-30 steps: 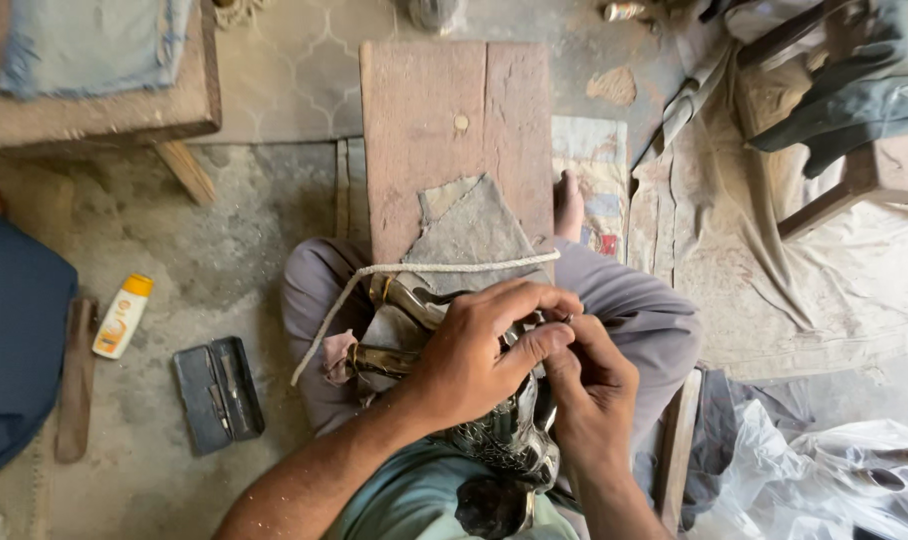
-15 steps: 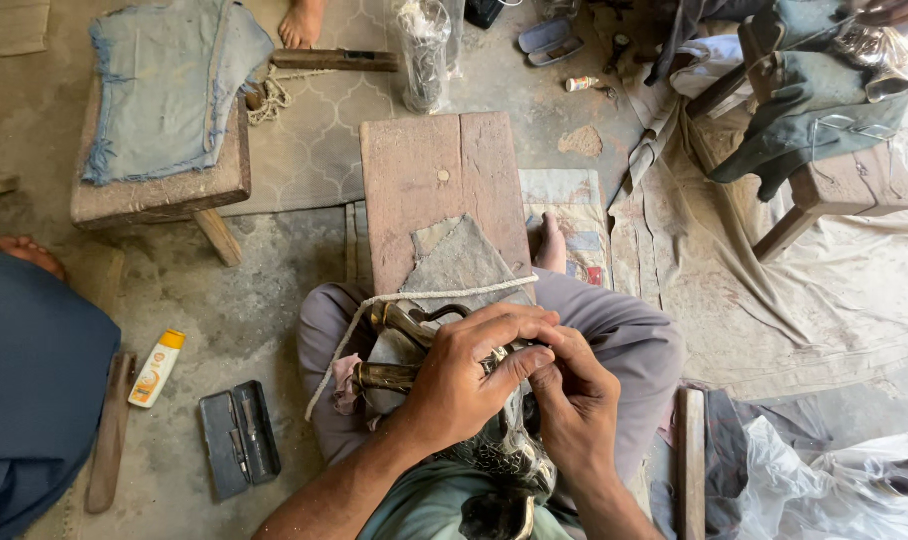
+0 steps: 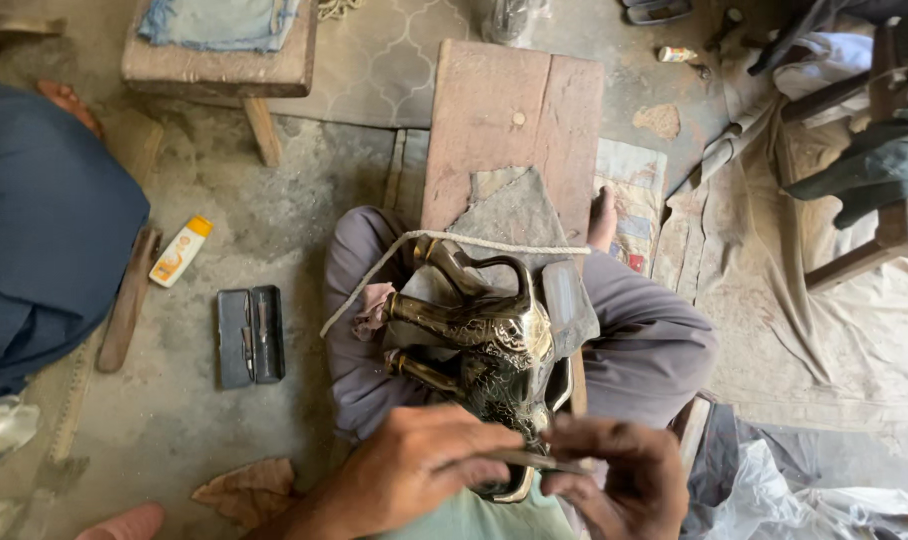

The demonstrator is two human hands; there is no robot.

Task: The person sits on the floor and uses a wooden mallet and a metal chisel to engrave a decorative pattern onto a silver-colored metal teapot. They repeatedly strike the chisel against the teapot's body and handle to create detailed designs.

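A dark engraved brass teapot (image 3: 484, 345) lies on its side on my lap, spout and handle toward the left, resting against a wooden board (image 3: 519, 130) with a grey cloth pad. A white cord (image 3: 454, 240) runs across the top of the pot. My left hand (image 3: 414, 470) and my right hand (image 3: 614, 480) meet at the pot's near end at the bottom of the view. Both pinch a thin metal tool (image 3: 534, 460) held level between them.
A small open black tool case (image 3: 251, 335) and a yellow-capped tube (image 3: 181, 251) lie on the concrete floor to the left. Another person in dark blue (image 3: 44, 230) sits at far left. A low wooden stool (image 3: 224, 55) stands behind; chairs and dust sheets are on the right.
Both hands have drawn back from on top of the teapot to its near end, uncovering the pot. The head camera has moved closer and shifted.
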